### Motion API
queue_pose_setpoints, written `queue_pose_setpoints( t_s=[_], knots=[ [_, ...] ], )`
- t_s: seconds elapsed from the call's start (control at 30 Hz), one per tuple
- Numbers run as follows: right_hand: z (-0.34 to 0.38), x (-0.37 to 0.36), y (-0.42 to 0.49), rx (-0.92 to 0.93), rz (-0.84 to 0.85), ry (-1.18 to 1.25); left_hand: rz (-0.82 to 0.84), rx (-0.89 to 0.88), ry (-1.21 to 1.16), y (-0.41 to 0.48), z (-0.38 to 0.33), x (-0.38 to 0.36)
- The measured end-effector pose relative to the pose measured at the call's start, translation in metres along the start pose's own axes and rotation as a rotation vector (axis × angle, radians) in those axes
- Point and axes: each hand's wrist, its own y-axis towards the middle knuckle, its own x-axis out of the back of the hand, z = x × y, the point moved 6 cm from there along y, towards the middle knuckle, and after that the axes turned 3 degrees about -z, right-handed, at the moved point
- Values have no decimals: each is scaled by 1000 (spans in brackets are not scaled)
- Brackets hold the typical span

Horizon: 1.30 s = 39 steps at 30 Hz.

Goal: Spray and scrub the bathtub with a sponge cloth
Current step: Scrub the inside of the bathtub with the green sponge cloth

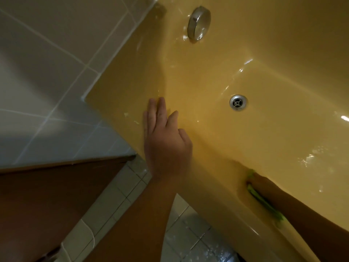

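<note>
- Left hand [166, 146] lies flat, fingers straight, on the bathtub's [120, 87] near rim, by its corner.
- Right hand [259, 181] presses the green sponge cloth [264, 203] against the inner wall below that rim; blur hides its fingers.
- The wet sheen around the drain [238, 102] suggests spraying is done and scrubbing is under way.

Dim, warm indoor light, soft throughout. Small white glints shine on the wet floor and far wall of the glossy yellow bathtub [264, 76], near the round metal drain [238, 102] and the chrome overflow knob [198, 21]. At left, pale grey wall tiles [47, 82] catch a cooler, bluish sheen. The near right corner sinks into shadow, where a green cloth [264, 203] smears into blur.
</note>
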Motion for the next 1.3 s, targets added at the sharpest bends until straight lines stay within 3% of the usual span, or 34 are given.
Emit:
queue_pose_setpoints(
  t_s=[0.1, 0.2, 0.3, 0.4, 0.53, 0.63, 0.73, 0.9, 0.97, 1.07, 1.23, 1.3],
  knots=[
    [84, -15, -29, 123, 57, 57, 24, -13, 37, 15, 5, -4],
    [167, -23, -85, 414, 190, 115, 85, -58, 131, 39, 10, -13],
    [182, -17, -123, 624, 286, 223, 125, -188, 191, 67, 11, -24],
    [141, -11, -96, 521, 248, 217, 177, -299, 223, 92, 14, -34],
    [70, -8, -31, 162, 98, -33, 218, -437, 224, 112, 13, -40],
    [53, -6, 1, 24, -63, -120, 248, -526, 232, 128, 12, -42],
    [93, -16, -19, 77, -20, -122, 285, -610, 217, 150, 8, -49],
    [211, -22, -132, 604, 173, -28, 307, -766, 168, 191, -6, -60],
    [220, -22, -140, 687, 224, 51, 303, -794, 146, 198, -9, -63],
    [190, -21, -94, 581, 194, 36, 308, -799, 116, 202, -9, -65],
    [119, -24, 7, 167, 18, -136, 313, -778, 37, 210, -13, -66],
    [135, -29, 12, 153, 18, -149, 321, -772, 13, 213, -14, -65]
  ],
)
